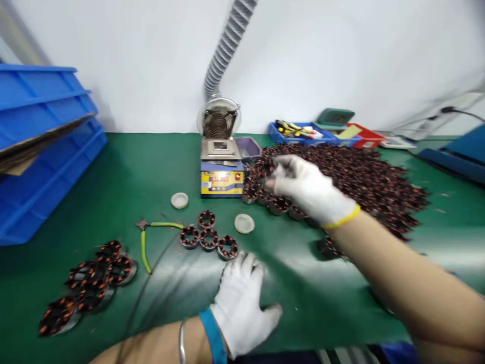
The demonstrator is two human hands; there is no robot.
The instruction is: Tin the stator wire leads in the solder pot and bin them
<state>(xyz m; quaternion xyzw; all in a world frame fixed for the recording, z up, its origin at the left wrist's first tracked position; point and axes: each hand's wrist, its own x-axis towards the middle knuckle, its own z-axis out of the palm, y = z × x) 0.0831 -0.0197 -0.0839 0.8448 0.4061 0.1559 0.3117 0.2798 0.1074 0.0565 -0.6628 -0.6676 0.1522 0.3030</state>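
Observation:
My left hand (244, 303), in a white glove, rests on the green table with its fingers stretched out and the thumb apart. Its fingertips are just below a small group of motor stators (208, 238) with copper windings, closest to the rightmost one (228, 247). My right hand (303, 184), also gloved, is over the near left edge of a large heap of stators (364, 177). Its fingers are bent and smeared by motion, so whether they grip a stator is unclear. Several stators (280, 204) line the heap's front edge below that hand.
A small yellow-and-blue solder pot (222, 183) stands below a ducted hood (219, 121). Green-handled cutters (144, 247), two white dishes (179, 200) and another stator cluster (94, 280) lie leftward. Blue crates (41, 111) rise at left; tool bins (299, 132) sit behind the heap.

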